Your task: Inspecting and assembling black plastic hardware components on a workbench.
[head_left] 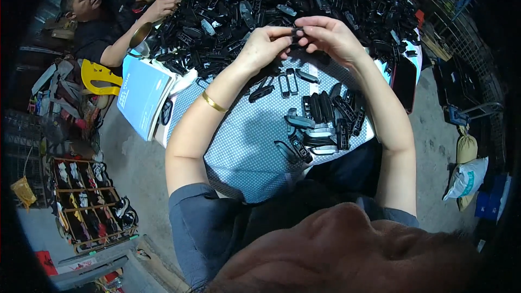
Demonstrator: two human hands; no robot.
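Note:
Over the near edge of a large heap of black plastic parts, my two hands meet. Between their fingertips is a small black plastic part, mostly hidden by the fingers. My left hand pinches it from the left, and my right hand from the right. Below them on the patterned cloth lie thin oblong black frames. A group of finished-looking oblong black pieces, some with shiny grey faces, sits nearer to me on the right.
A blue book lies at the table's left edge, a dark flat device at its right. Across the heap's left side, another person's hands work beside a metal bowl. A yellow plastic stool and a shoe rack stand left; sacks stand right.

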